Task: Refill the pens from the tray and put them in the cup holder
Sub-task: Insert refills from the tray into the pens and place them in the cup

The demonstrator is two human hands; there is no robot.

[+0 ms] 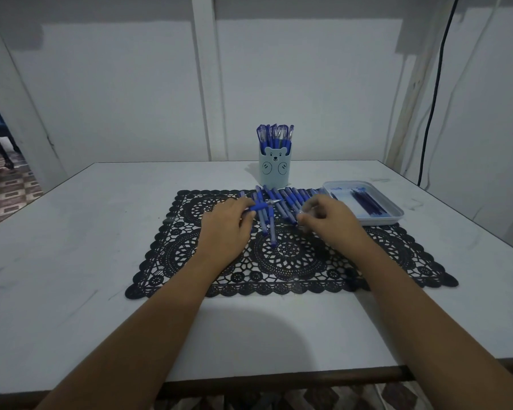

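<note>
On the black lace mat (pixel 293 261), near its 12 o'clock edge, the left hand (pixel 228 223) pinches a blue pen (pixel 259 206) by the grip, with the bare metal tip pointing to 3 o'clock. The right hand (pixel 329 220) hovers just beside it at 3 o'clock, fingers curled over the loose pens (pixel 288 199). It is blurred, so I cannot tell whether it holds anything. Those pens lie side by side along the mat's far edge, and a few reach down between the hands. At 12 o'clock beyond them a pale blue cup holder (pixel 274 170) with a bear face stands upright on the white table (pixel 71 232), packed with capped pens (pixel 274 134). At 2 o'clock, by the mat's far right corner, a white tray (pixel 394 216) holds dark refills (pixel 367 202).
</note>
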